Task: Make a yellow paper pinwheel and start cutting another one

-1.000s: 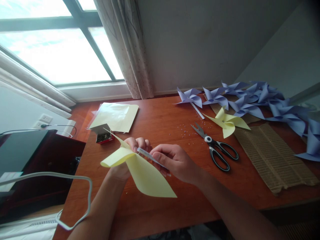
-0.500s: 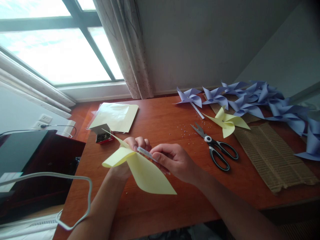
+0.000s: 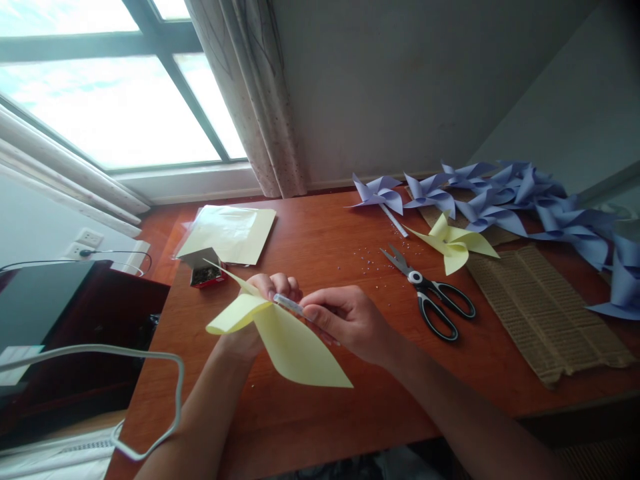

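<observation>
A red-brown wooden table stands under a window with a pale curtain at its corner. Along the far right edge lies a row of purple pinwheels, partly on a sheet of ribbed cardboard. A finished yellow pinwheel rests just beside black-handled scissors. At the far left lie a stack of yellow paper and a small open box of dark contents — too small to identify.

Over the near edge, the hands work close together. The left hand is clamped on the folded yellow sheet, held above the table, fingers pinching the gathered corners at its centre. The right hand is closed on a thin white stick, its tip touching that centre.

Judged step: fastening the folded vanes to the stick. The next move calls for a steady pinch on the corners — any slackening would let the curled vanes spring open — and a straight push at the centre.
</observation>
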A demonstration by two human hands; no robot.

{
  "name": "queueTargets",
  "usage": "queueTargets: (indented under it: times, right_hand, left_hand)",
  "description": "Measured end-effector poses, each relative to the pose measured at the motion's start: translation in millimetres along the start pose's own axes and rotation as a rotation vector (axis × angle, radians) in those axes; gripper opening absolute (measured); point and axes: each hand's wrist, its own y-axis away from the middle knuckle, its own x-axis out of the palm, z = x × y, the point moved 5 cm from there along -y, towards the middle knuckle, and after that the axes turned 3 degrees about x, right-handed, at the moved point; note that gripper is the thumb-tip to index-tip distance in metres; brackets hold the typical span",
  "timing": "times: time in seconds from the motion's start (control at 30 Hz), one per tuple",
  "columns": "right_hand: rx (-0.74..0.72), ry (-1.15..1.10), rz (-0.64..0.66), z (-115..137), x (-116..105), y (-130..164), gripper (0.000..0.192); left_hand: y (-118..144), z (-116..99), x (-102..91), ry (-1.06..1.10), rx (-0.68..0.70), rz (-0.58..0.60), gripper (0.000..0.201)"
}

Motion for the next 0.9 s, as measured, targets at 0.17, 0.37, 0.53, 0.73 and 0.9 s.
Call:
queueTargets:
  times: [0.17,0.37,0.53,0.73,0.9]
  right_hand:
    - [-0.034,0.036,-0.002,2,0,0,0.028]
    - [-0.146,0.14,-0.045,8,-1,-2,0.025]
    - [-0.21,0.247,-0.072,13,-1,0,0.026]
    - [-0.242,0.318,-0.074,14,-1,1,0.028]
    - [-0.276,0.382,-0.086,15,-2,0,0.026]
  left_hand:
    - [0,1,-0.1,0.017,0.007,0.019,0.034]
    - [0,2,-3.3,0.045,0.032,0.06,0.028]
    - [-1,2,-3.3,0.027,0.054,0.082,0.023]
    - [-2,2,-6.6,-0.015,0.072,0.05,0.025]
    - [-2,1,-3.6,-0.009,0.06,0.048,0.025]
